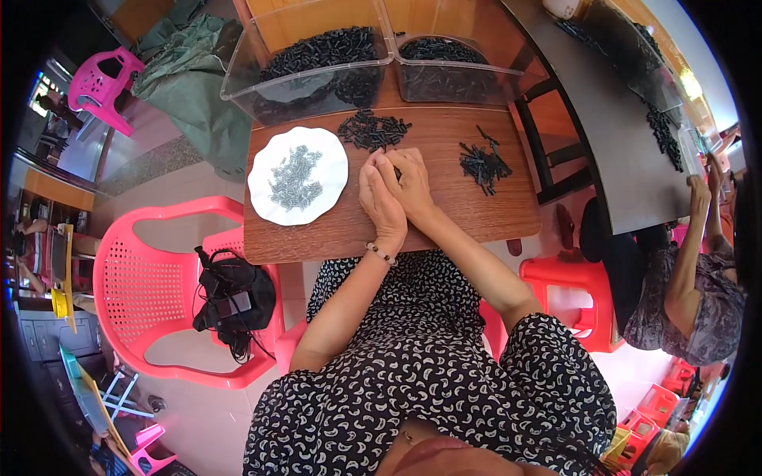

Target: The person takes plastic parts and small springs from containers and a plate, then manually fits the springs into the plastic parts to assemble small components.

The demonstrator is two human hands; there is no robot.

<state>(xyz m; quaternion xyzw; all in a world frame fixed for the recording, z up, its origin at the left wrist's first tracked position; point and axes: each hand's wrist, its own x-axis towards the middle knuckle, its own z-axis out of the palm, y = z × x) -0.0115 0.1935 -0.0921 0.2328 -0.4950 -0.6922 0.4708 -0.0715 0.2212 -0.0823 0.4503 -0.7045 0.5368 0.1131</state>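
Observation:
My left hand (pixel 381 197) and my right hand (pixel 411 181) are pressed together over the middle of the small wooden table, fingers closed. A small dark piece (pixel 398 172) shows between them; the rest of what they hold is hidden. Just beyond my fingertips lies a pile of short black tube-like parts (pixel 373 129). To the left is a white scalloped plate (pixel 262 189) bearing many small clear or silvery pieces (pixel 295 181). A smaller heap of longer black parts (pixel 485 168) rests to the right of my hands.
Two clear plastic bins (pixel 246 99) (pixel 444 91) of black parts stand along the far edge. A dark table (pixel 627 178) with more black parts is at right, where another person (pixel 686 293) sits. A pink chair (pixel 147 278) holds a black bag (pixel 238 301) at left.

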